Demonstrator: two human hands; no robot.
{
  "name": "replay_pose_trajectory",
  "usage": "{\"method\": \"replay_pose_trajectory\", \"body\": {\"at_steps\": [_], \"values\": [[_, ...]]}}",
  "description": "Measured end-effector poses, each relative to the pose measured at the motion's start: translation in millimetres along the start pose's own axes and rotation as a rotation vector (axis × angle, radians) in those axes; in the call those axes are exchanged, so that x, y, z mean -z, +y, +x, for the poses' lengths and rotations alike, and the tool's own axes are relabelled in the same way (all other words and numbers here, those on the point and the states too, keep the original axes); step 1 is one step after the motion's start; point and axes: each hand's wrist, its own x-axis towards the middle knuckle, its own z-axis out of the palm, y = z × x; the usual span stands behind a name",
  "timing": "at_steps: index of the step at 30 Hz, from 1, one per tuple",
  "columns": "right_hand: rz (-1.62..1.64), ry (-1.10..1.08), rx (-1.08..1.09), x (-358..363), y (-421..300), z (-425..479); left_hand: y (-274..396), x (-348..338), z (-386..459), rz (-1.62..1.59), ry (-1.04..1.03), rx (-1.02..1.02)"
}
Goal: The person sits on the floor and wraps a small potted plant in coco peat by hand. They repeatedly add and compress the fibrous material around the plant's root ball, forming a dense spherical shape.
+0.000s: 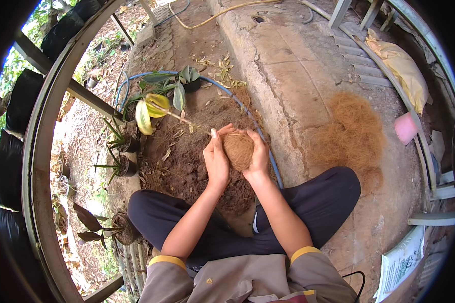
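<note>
Both hands cup a round ball of brown coconut fibre (238, 150) above the soil heap. My left hand (217, 159) presses its left side, with the thumb up near the top. My right hand (258, 155) wraps the right side, fingers curled over the far edge. From the ball a thin plant stem (182, 119) runs out to the far left, ending in blurred yellow-green leaves (157, 106). The roots, if any, are hidden inside the fibre. Below the hands lies a heap of dark, crumbly soil (189, 178).
Loose coconut fibre (349, 132) is piled on the concrete slab to the right, near a pink pot (405, 128). A blue hose (263, 140) curves around the soil. Potted plants (127, 166) line the left edge. A yellowish sack (400, 68) lies far right.
</note>
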Motion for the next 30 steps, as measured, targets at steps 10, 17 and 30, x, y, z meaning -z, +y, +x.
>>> {"method": "replay_pose_trajectory", "body": {"at_steps": [10, 17, 30], "values": [[-0.631, 0.133, 0.714, -18, 14, -17, -1, -5, 0, -0.111, 0.151, 0.122], [0.290, 0.186, -0.219, -25, -19, -17, 7, -9, -4, 0.098, -0.094, -0.095], [0.546, -0.154, -0.304, -3, 3, -11, 5, 6, 10, 0.315, -0.316, -0.263]]}}
